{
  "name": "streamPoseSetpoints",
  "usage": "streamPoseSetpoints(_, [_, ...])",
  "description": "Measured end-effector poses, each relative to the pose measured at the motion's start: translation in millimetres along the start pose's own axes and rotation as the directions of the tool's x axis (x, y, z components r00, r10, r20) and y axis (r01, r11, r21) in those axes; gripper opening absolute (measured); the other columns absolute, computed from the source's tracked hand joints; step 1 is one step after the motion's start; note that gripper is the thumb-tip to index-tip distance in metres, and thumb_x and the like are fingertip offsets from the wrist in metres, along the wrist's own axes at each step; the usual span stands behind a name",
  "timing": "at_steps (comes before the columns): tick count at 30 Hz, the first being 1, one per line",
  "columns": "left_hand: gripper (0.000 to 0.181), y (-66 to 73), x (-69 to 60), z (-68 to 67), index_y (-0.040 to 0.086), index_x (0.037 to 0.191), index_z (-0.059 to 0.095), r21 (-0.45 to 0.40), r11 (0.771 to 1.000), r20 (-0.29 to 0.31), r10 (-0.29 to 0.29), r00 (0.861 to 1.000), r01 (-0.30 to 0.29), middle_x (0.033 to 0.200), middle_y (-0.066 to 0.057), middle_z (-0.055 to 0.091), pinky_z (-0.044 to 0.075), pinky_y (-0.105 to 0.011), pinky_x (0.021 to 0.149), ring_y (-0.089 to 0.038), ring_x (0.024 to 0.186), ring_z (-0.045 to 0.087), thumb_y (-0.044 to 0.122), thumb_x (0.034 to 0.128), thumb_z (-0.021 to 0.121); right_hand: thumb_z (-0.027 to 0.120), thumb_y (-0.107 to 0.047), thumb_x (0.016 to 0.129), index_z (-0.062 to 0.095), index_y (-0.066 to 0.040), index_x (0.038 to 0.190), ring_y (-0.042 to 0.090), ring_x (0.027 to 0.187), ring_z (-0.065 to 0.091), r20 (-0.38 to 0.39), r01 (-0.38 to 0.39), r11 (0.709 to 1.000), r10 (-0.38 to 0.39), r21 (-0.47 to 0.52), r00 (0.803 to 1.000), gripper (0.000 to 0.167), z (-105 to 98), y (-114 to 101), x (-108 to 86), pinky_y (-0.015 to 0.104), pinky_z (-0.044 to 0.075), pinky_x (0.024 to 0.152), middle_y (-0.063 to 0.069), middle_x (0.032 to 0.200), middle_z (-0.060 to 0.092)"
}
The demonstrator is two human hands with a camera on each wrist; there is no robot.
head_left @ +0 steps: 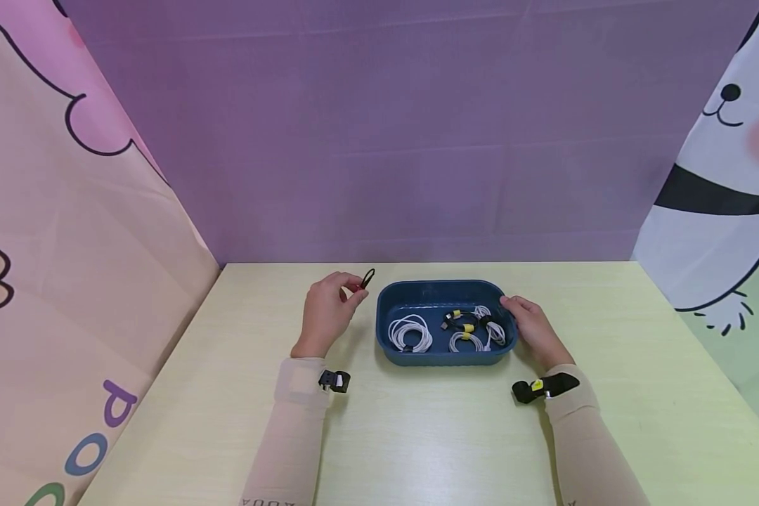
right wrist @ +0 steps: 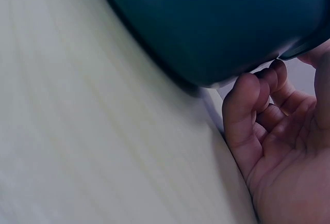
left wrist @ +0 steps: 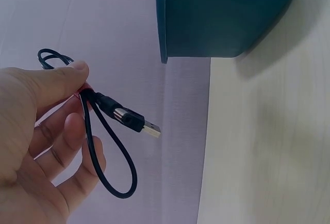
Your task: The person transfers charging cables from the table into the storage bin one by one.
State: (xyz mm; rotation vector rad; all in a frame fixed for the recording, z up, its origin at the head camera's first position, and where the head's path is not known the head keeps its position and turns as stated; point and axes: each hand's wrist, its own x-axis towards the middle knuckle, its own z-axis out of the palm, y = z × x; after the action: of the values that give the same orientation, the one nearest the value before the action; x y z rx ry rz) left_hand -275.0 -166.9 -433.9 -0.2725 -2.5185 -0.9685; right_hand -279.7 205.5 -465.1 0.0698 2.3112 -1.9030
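Observation:
Between thumb and fingers, my left hand [head_left: 326,314] pinches a coiled black USB cable [left wrist: 114,158], left of a dark blue bin [head_left: 439,359]. In the left wrist view a red tie binds the cable's middle and its metal USB plug points toward the right. My right hand [head_left: 535,329] grips the bin's right rim, the thumb on top and the fingers curled beneath against the outer wall. Inside the bin, a white cable coil [head_left: 411,333] lies at left. At right lie a black cable with yellow ties [head_left: 460,321] and several white cable bundles [head_left: 468,341].
The bin stands on a pale wooden table [head_left: 430,436]. Behind it hangs a purple cloth [head_left: 405,140], and printed cloths border the left and right sides. Small dark cameras [head_left: 334,381] are strapped at both wrists.

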Motion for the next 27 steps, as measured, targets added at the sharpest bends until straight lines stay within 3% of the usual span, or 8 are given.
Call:
streamPoseSetpoints(9, [0.019,1.6,0.2,2.6,0.011,0.110,0.077,0.008,1.000,0.003,-0.002,1.000,0.001,0.100,-0.006,0.075,0.042,-0.029,0.067,-0.020,0.075,0.056,0.018,0.0924,0.077,0.049,-0.035,0.108,0.055,-0.001,0.101,0.009,0.088,0.047,-0.004,0.002,1.000,-0.002,-0.020,1.000,0.036,-0.7,0.0,-0.6,0.025,0.039,0.082,-0.004,0.084,0.049])
streamPoseSetpoints(14, [0.019,3.3,-0.2,3.4,0.011,0.110,0.077,0.013,1.000,0.006,-0.007,1.000,0.007,0.100,-0.005,0.075,0.042,-0.029,0.068,-0.020,0.076,0.056,0.019,0.0926,0.077,0.049,-0.038,0.108,0.055,-0.003,0.102,0.010,0.093,0.046,-0.014,-0.007,1.000,0.007,-0.030,1.000,0.036,-4.1,12.7,10.9,0.025,0.039,0.085,-0.004,0.088,0.049])
streamPoseSetpoints(19, [0.019,4.0,-0.1,4.6,0.012,0.110,0.077,0.018,1.000,0.007,-0.005,1.000,0.005,0.100,-0.005,0.075,0.042,-0.030,0.068,-0.020,0.076,0.056,0.020,0.0926,0.077,0.050,-0.045,0.107,0.056,-0.008,0.101,0.008,0.091,0.047,-0.024,0.012,0.999,-0.013,-0.035,1.000,0.038,-6.2,26.6,21.0,0.024,0.039,0.083,-0.008,0.087,0.049])
streamPoseSetpoints(27, [0.018,4.5,0.8,6.0,0.012,0.109,0.078,0.019,1.000,0.007,0.003,1.000,-0.003,0.099,-0.004,0.075,0.042,-0.030,0.068,-0.020,0.075,0.056,0.020,0.0927,0.077,0.049,-0.044,0.107,0.055,-0.009,0.098,0.006,0.085,0.048,-0.018,0.013,1.000,-0.013,-0.016,1.000,0.036,-7.5,29.4,22.5,0.024,0.040,0.080,-0.009,0.082,0.048])
